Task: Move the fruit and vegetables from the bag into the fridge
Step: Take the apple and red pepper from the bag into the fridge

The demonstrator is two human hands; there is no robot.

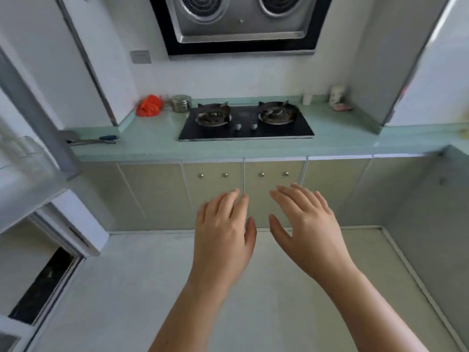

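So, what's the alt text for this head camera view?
A left hand and a right hand, both empty and open, stretch toward a green counter with a gas stove. A red bag sits at the counter's back left; a fridge shows at the left edge.

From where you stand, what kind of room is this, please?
A home kitchen, most likely: a two-burner gas hob is set in a pale green counter, with an extractor hood above it and cupboard doors below.
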